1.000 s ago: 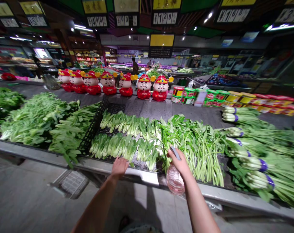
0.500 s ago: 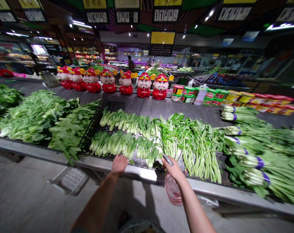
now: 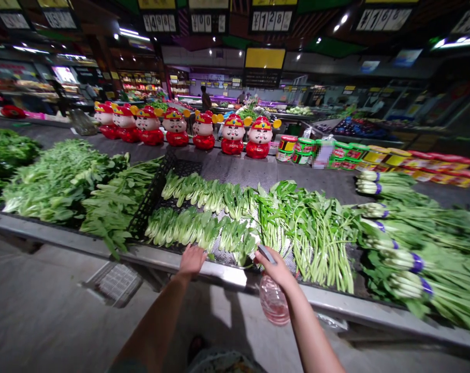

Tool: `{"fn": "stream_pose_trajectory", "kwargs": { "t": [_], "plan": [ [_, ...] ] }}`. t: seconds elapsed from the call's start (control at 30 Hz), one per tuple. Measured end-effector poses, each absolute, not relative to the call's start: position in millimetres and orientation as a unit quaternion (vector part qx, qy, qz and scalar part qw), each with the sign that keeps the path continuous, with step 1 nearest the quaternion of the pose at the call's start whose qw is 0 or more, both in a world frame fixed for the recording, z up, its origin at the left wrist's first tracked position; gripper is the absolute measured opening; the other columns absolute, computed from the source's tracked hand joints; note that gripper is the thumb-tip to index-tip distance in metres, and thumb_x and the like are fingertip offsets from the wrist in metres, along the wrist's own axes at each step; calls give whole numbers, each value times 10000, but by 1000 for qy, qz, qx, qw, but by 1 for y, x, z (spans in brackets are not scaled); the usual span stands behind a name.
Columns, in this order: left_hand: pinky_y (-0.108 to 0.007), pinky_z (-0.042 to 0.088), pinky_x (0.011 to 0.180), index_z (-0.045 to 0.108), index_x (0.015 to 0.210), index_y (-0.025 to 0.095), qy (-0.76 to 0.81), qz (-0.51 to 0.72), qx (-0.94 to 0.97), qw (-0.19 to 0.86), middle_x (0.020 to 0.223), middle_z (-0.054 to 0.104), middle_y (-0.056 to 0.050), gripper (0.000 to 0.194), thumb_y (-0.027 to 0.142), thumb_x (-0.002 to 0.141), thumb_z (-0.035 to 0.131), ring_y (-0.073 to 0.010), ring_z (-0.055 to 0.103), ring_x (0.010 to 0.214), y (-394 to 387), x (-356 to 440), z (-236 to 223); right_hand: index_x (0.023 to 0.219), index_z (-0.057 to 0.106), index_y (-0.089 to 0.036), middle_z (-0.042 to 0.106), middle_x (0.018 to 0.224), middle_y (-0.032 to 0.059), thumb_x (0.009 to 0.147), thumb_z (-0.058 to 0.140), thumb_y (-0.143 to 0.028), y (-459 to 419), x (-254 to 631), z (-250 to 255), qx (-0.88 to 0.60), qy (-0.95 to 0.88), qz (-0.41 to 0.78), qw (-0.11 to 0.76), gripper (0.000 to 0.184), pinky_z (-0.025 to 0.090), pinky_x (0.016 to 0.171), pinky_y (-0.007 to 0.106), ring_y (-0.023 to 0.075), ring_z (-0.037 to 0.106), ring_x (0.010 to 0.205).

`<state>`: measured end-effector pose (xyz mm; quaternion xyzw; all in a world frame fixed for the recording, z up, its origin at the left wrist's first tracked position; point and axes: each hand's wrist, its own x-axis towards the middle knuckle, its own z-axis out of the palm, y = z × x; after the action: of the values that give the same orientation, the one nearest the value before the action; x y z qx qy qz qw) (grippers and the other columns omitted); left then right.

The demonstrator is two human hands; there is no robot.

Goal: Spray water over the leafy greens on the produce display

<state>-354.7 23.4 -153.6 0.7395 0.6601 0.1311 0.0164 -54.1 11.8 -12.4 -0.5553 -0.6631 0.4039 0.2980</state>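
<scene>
My right hand (image 3: 277,269) is closed round the head of a clear spray bottle (image 3: 274,301) that hangs below it, in front of the metal edge of the produce stand (image 3: 223,273). The nozzle points at the bok choy (image 3: 204,230) and the long-stemmed greens (image 3: 316,228). My left hand (image 3: 191,259) rests fingers-down on the stand's front edge, touching the nearest bok choy row; its fingers lie flat.
Leafy greens (image 3: 60,181) are piled at the left, and bundled greens with purple bands (image 3: 409,259) at the right. A row of red figurines (image 3: 204,132) and coloured tins (image 3: 336,150) line the back. A floor drain grate (image 3: 116,282) lies below left. A person (image 3: 206,98) stands far behind.
My right hand with the spray bottle has drifted left and slightly down, from over the long-stemmed greens toward the bok choy. My left hand stays on the stand's edge.
</scene>
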Motion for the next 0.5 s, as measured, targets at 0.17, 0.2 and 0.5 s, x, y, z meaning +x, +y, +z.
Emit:
{"fn": "stream_pose_trajectory", "kwargs": {
  "t": [0.17, 0.2, 0.5],
  "plan": [
    [-437, 276, 1049, 625, 886, 203, 656, 136, 742, 7, 916, 666, -77, 342, 368, 902, 326, -222, 582, 948, 24, -356, -158, 716, 570, -208, 612, 666, 43, 794, 446, -532, 13, -64, -23, -549, -682, 389, 286, 355, 452, 681, 352, 213, 583, 682],
    [-438, 279, 1049, 625, 881, 204, 655, 137, 743, 5, 910, 666, -74, 342, 367, 903, 326, -219, 584, 942, 24, -357, -158, 703, 559, -210, 600, 640, 36, 793, 446, -528, 13, -64, -26, -551, -682, 388, 283, 349, 450, 663, 348, 210, 577, 659],
    [-460, 255, 1083, 634, 957, 192, 654, 123, 746, 8, 1089, 649, -101, 333, 362, 895, 355, -266, 451, 1225, 27, -357, -157, 820, 621, -187, 643, 784, 69, 761, 491, -530, 12, -60, -24, -555, -656, 406, 310, 371, 468, 697, 351, 228, 600, 764]
  ]
}}
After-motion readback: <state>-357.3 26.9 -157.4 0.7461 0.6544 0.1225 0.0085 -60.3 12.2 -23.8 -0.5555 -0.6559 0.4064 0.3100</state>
